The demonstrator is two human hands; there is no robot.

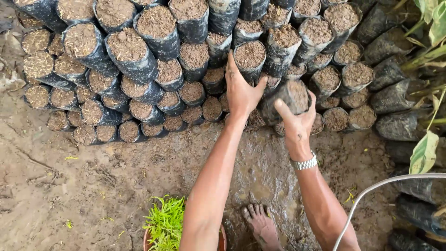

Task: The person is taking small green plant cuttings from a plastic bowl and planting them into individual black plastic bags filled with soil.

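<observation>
Both my hands reach into a stack of black plastic nursery bags filled with brown soil. My right hand (pixel 297 122), with a metal watch at the wrist, grips one soil-filled bag (pixel 287 98) tilted toward me, its mouth blurred. My left hand (pixel 241 91) rests flat against the stack, fingers up along the side of an upright filled bag (pixel 250 58), thumb spread toward the held bag. Neighbouring bags press close on all sides of both hands.
Several rows of filled bags (pixel 132 53) are stacked across the top. Empty-looking dark bags (pixel 395 123) lie at right beside green leaves (pixel 423 153). A pot of green seedlings (pixel 166 224), my bare foot (pixel 262 225) and a thin hose (pixel 371 193) sit on damp earth.
</observation>
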